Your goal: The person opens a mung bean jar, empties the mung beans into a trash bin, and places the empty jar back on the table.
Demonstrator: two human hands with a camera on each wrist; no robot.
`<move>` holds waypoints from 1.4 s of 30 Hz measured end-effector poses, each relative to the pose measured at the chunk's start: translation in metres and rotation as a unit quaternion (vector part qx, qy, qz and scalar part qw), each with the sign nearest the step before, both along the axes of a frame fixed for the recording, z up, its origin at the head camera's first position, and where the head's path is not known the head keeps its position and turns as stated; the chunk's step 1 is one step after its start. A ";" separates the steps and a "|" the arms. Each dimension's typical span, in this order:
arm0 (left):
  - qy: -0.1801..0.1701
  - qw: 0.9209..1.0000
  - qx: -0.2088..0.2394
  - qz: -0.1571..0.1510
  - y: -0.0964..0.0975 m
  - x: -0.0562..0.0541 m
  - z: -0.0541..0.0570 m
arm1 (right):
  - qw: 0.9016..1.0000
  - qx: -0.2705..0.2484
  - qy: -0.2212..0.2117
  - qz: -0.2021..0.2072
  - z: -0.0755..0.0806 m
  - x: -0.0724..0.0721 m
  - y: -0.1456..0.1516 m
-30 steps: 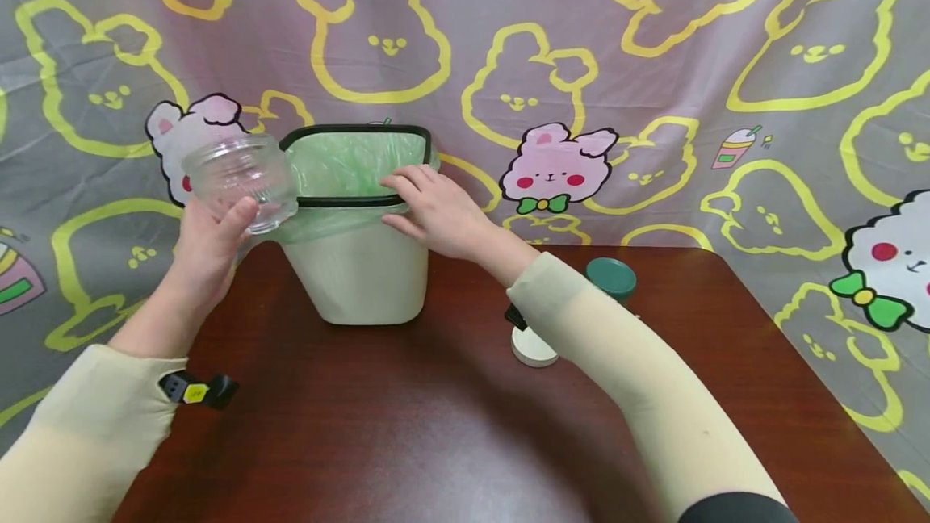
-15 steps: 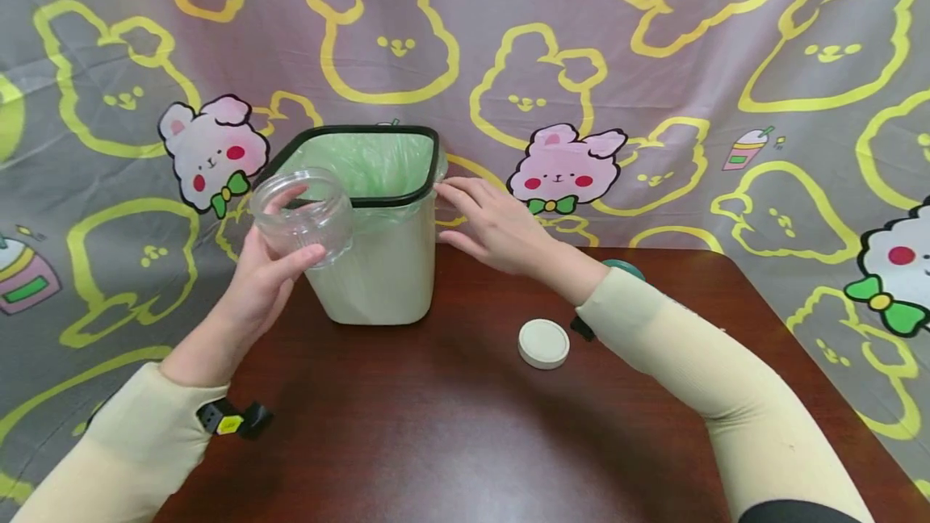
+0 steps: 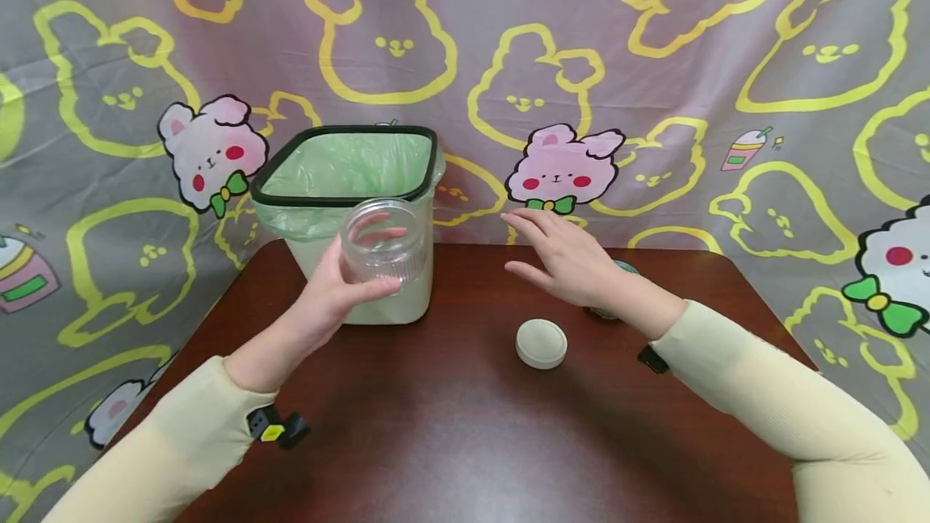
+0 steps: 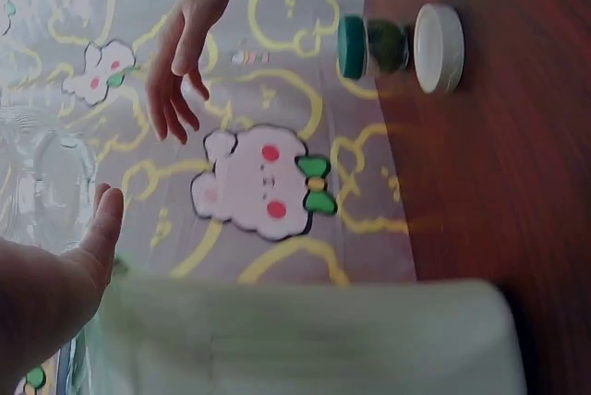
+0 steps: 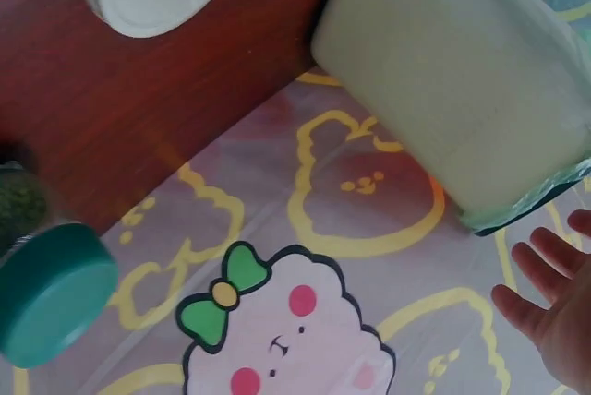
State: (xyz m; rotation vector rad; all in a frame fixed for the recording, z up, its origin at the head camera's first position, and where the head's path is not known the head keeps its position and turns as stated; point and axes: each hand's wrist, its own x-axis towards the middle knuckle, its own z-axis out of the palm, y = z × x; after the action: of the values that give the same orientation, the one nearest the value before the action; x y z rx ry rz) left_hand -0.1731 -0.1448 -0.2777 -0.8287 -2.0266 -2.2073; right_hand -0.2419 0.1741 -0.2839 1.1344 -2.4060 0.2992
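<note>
My left hand [image 3: 327,297] grips a clear, empty-looking jar [image 3: 383,236], thumb at the front and fingers behind, visible through its wall. It is held in the air, overlapping the front of a cream trash bin [image 3: 395,309] in the head view. My right hand [image 3: 570,261] is raised over the table's far side with straight, slightly spread fingers and holds nothing. A white round lid [image 3: 541,343] lies on the table below it. Behind the right wrist, partly hidden in the head view, stands a jar with a green lid [image 4: 351,47] and dark green contents [image 4: 386,46].
The bin has a black rim [image 3: 305,200] and a green plastic liner [image 3: 341,164] folded over its edge. A dark red-brown table [image 3: 450,426] bears everything. Directly behind it hangs a cartoon-printed cloth [image 3: 465,39].
The left hand has carried the clear jar rightward and down, from the bin's left side to its front right. The right hand has drawn away from the bin's rim to the right.
</note>
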 end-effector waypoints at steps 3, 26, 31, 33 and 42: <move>0.013 1.000 -0.009 -0.014 0.012 0.000 -0.006 | 1.000 0.007 -0.007 -0.005 -0.006 0.007 0.010; 0.004 0.992 -0.127 -0.027 0.083 -0.044 -0.086 | 0.992 0.005 -0.091 -0.090 -0.057 0.025 0.069; 0.004 0.984 -0.173 0.038 0.095 -0.053 -0.098 | 0.988 0.008 -0.109 -0.106 -0.063 0.022 0.075; 0.002 0.981 -0.184 0.064 0.099 -0.057 -0.102 | 0.988 0.010 -0.115 -0.103 -0.065 0.021 0.076; -0.013 0.960 -0.256 0.117 0.115 -0.080 -0.112 | 0.983 0.021 -0.148 -0.103 -0.072 0.028 0.081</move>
State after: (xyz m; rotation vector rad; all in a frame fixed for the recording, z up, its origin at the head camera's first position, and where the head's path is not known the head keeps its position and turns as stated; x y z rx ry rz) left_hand -0.2533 -0.0299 -0.3895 -0.5411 -2.5969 -1.5992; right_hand -0.2137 0.2555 -0.3563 0.9011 -2.7755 0.3710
